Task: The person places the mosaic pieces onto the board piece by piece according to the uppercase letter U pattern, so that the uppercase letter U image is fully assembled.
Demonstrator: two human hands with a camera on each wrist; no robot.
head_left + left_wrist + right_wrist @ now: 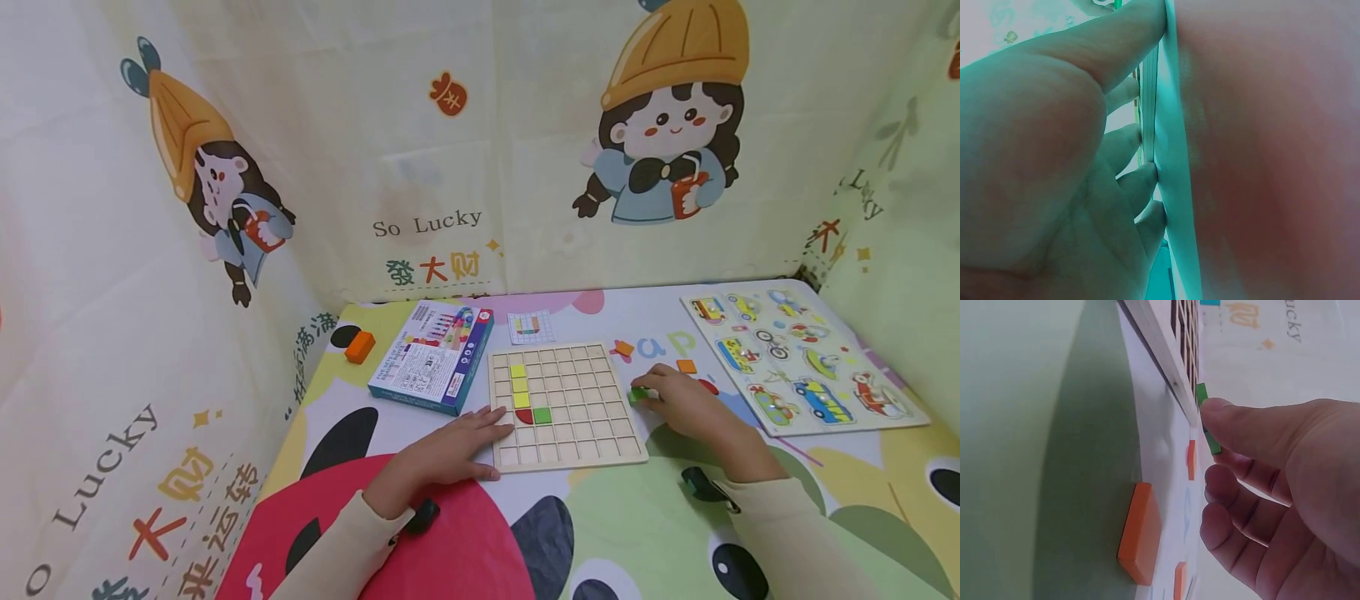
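Green block, pinched by the right hand, has the grid board at nine o'clock; the left hand, fingers extended, touches the board's nine-o'clock edge.

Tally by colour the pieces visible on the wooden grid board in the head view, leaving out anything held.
Yellow pieces: 3
Red piece: 1
Green piece: 1
Total visible on the board: 5

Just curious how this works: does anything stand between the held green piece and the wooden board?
Nothing visible: the right hand holds the green piece beside the wooden board; the left hand is at the opposite edge.
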